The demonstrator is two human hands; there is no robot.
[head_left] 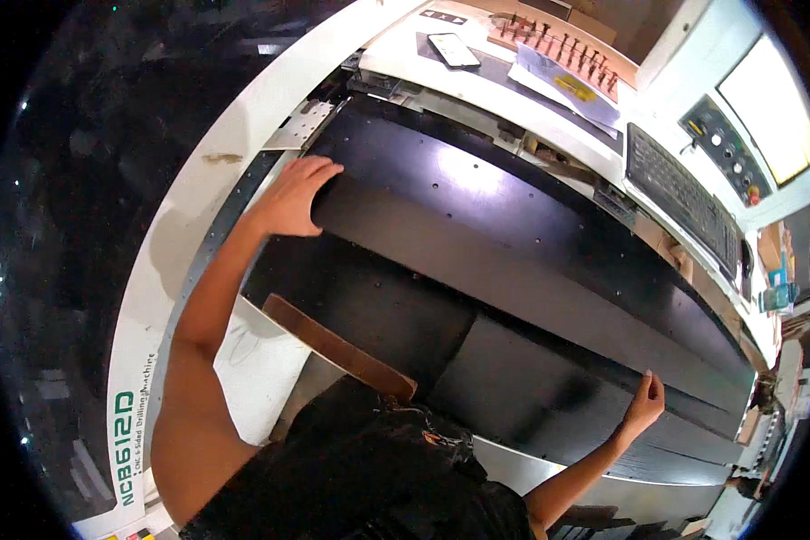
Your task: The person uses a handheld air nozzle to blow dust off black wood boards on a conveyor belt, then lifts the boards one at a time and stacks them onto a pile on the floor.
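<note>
A long, narrow, matt dark board stretches from the upper left to the lower right across a black work table dotted with small holes. My left hand grips the board's left end, fingers over the far corner and thumb at the near edge. Toward the other end, my right hand has its fingertips pinched together at the board's near edge. Whether the board rests flat or is slightly raised is hard to tell. Closer to me lie more black table sections, with a brown strip along their front edge.
A white machine frame curves along the left. On the white ledge behind the table are a phone, papers, a rack of drill bits and a keyboard. A control panel stands at the upper right.
</note>
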